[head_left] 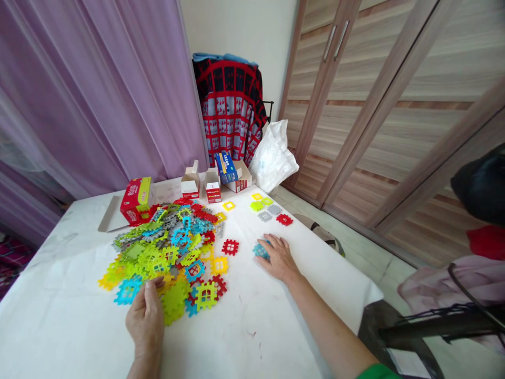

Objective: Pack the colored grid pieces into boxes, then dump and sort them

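Note:
A large heap of plastic lattice tiles point(158, 247) in green, yellow, blue, red and grey covers the left-middle of the white table. My left hand point(147, 310) is at the heap's near edge, its fingers curled together beside a blue tile point(128, 289); whatever the fingertips may hold is hidden. Further right, my right hand point(279, 257) rests palm down with its fingers over a blue tile point(260, 250) lying on the table. Between the hands sits a single red tile point(230, 247). Beyond my right hand lie several tiles, among them a red one point(284, 219) and a grey one point(264, 216).
Along the far edge stand a red and yellow box point(136, 200), small open boxes point(213, 190) and a blue box point(226, 166). A white plastic bag point(274, 158) is at the far right corner. A cloth-covered chair point(232, 105) stands behind; wooden cabinets point(355, 105) line the right.

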{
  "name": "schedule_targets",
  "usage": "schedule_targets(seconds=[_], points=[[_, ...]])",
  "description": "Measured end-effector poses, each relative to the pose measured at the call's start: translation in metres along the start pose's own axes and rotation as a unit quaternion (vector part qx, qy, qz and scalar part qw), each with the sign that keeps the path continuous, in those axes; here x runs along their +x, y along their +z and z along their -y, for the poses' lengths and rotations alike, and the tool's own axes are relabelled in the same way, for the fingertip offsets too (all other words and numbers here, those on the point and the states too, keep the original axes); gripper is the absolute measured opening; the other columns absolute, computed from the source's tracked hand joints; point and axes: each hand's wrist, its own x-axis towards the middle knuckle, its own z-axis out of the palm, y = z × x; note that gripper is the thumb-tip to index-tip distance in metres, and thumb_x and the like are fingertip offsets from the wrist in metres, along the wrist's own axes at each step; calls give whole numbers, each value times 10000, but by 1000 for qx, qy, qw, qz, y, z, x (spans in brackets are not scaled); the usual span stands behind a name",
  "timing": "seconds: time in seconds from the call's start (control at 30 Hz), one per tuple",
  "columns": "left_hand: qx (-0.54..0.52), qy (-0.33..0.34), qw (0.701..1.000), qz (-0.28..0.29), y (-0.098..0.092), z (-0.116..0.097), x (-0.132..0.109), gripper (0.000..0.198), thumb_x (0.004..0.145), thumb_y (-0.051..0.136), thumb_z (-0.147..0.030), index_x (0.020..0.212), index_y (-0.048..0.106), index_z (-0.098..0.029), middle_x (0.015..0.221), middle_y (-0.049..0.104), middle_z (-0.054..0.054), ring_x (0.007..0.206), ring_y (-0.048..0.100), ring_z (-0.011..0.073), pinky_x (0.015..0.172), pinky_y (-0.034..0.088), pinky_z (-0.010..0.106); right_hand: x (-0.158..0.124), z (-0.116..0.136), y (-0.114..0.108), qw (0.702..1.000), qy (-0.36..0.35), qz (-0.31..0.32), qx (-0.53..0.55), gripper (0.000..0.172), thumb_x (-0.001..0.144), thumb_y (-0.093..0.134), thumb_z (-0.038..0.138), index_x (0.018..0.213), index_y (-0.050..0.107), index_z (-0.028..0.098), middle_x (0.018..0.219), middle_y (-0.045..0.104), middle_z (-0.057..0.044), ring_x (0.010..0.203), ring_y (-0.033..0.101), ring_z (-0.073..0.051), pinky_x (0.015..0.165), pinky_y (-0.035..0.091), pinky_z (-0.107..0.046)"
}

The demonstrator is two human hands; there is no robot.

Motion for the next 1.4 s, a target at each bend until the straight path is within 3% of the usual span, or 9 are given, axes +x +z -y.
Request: schedule_targets(seconds=[0.17, 0.33, 0.47, 0.63, 0.73, 0.87, 1.03, 1.2, 1.4], points=[[3, 17, 999, -34, -20, 6, -11, 432, 806, 429, -546, 823, 708, -217, 865, 752, 56, 913, 680, 258, 842, 524, 379, 1, -9, 9, 997, 17, -66, 19, 392, 912, 482, 388, 1238, 611, 214, 1307, 588, -137, 1218, 505, -274, 1034, 330, -471], [7, 20, 1000, -20, -48, 10, -30, 510, 786, 406, -611, 764, 711, -202, 760, 745, 67, 803, 692, 247, 808, 531, 368, 3, -28, 24, 982, 33, -162, 87, 410, 934, 389, 400, 1218, 614, 207, 1187, 645, -133, 1115, 567, -266, 942, 423, -423], [19, 2, 999, -28, -48, 7, -31, 563, 763, 382, -656, 740, 701, -193, 732, 741, 79, 769, 698, 249, 770, 533, 367, 5, -35, 29, 975, 40, -183, 119, 431, 934, 371, 411, 1202, 616, 179, 1158, 655, -157, 1082, 584, -286, 911, 444, -433], [39, 2, 999, -9, -39, 14, -27, 545, 774, 381, -639, 750, 707, -202, 764, 750, 81, 793, 704, 248, 759, 522, 349, 1, -28, 18, 974, 24, -197, 107, 380, 912, 410, 345, 1156, 651, 181, 1188, 646, -150, 1105, 567, -289, 936, 414, -431], [34, 2, 999, 5, -39, 19, -27, 538, 785, 376, -630, 757, 706, -206, 766, 752, 77, 799, 706, 247, 768, 519, 350, -7, -4, 9, 979, -22, -179, 96, 332, 905, 422, 293, 1088, 681, 191, 1160, 662, -119, 1086, 561, -264, 945, 396, -400], [14, 7, 1000, 16, -41, 22, -31, 550, 796, 360, -636, 757, 697, -203, 777, 751, 86, 811, 708, 251, 778, 521, 357, -25, 55, 6, 975, -125, -129, 133, 294, 910, 444, 284, 1058, 687, 208, 1094, 683, -91, 1046, 563, -235, 963, 395, -378], [-11, 25, 998, 55, -46, 23, -48, 559, 798, 354, -636, 746, 691, -193, 766, 746, 81, 764, 708, 229, 742, 529, 331, -40, 116, 8, 965, -219, -41, 139, 372, 860, 576, 398, 1170, 642, 204, 1274, 602, -114, 1191, 494, -264, 1007, 373, -400], [2, 37, 995, 88, -51, 21, -60, 531, 801, 371, -619, 730, 698, -208, 723, 735, 58, 741, 701, 227, 736, 518, 328, -38, 126, 5, 966, -232, 24, 107, 618, 839, 607, 434, 1402, 476, 215, 1410, 508, -120, 1297, 413, -286, 1041, 325, -435], [24, 42, 993, 106, -54, 19, -61, 490, 799, 395, -602, 725, 705, -230, 720, 738, 42, 765, 700, 241, 712, 503, 321, -35, 127, 4, 964, -236, 40, 115, 495, 869, 586, 391, 1338, 540, 241, 1313, 605, -78, 1237, 467, -251, 1036, 320, -407]])
